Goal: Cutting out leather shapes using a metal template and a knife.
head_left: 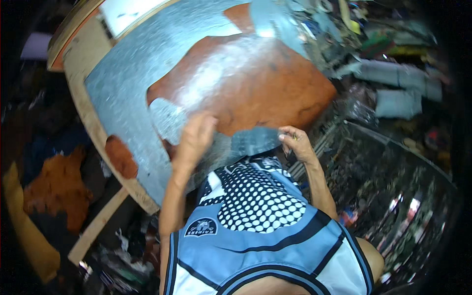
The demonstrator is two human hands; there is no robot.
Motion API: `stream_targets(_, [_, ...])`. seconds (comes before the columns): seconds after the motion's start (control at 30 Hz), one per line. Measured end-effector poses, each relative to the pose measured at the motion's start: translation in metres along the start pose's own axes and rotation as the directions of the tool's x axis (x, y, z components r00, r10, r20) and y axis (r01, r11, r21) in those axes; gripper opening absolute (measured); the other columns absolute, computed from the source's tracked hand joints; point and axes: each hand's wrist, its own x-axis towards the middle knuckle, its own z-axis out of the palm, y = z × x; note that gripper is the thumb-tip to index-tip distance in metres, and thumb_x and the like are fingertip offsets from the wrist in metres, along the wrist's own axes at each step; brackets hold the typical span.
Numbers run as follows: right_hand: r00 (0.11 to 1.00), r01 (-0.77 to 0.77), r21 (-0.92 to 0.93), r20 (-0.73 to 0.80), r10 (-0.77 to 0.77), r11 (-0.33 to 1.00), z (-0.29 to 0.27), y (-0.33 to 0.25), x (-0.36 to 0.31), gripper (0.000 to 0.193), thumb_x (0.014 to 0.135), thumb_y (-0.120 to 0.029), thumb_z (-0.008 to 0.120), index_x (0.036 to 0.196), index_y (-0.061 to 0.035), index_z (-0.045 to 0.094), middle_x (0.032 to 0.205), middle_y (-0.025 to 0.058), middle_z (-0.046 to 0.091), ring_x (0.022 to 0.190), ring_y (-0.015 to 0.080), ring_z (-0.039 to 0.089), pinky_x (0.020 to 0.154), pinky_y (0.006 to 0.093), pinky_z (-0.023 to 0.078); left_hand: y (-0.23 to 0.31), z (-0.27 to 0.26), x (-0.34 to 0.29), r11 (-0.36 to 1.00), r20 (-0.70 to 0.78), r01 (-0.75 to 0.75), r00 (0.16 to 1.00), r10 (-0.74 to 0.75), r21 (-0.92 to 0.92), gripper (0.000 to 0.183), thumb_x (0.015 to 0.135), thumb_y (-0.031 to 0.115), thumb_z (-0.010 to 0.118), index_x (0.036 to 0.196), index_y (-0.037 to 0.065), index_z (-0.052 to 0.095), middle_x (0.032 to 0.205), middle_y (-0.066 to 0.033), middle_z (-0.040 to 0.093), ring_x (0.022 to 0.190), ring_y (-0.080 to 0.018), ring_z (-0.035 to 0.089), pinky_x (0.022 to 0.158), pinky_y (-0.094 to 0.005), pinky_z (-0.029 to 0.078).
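A large piece of glossy brown leather lies spread on a grey-blue table top. My right hand is closed, its thumb and fingers pinching the right end of a dark, see-through flat sheet. The sheet sits at the leather's near edge, close to my body; its exact kind does not show. My left hand is raised over the near-left part of the leather, apart from the sheet. Motion smears its fingers, so their grip is unclear.
A small brown leather scrap rests by the table's left edge. A larger brown leather piece lies lower at the left. Wrapped grey bundles and heaped scraps fill the right side. A white panel is at the top.
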Motion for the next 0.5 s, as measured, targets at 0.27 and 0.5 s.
stream_targets(0.27, [0.806,0.408,0.448,-0.585,-0.084,0.796,-0.116,0.061,0.013,0.034,0.091,-0.019,0.066,0.118,-0.0066,0.05,0.086,0.0024,0.059,0.062,0.0139,0.059,0.05,0.0288,0.047,-0.083,-0.049,0.099,0.692,-0.08,0.05,0.997,0.011,0.721,0.065,0.076,0.035,0.077,0.121,-0.005,0.054,0.108,-0.0259,0.064,0.097,-0.0434,0.062,0.085,-0.0486,0.049])
stream_targets(0.5, [0.872,0.371,0.418,-0.463,-0.156,0.829,-0.226,0.052,0.051,0.025,0.09,-0.02,0.066,0.11,-0.0117,0.054,0.093,0.0022,0.062,0.059,0.0128,0.06,0.051,0.0269,0.048,-0.07,-0.041,0.13,0.609,-0.048,0.154,0.981,-0.187,0.778,0.075,0.067,0.04,0.085,0.124,0.001,0.055,0.106,-0.0255,0.064,0.099,-0.0418,0.061,0.085,-0.0488,0.05])
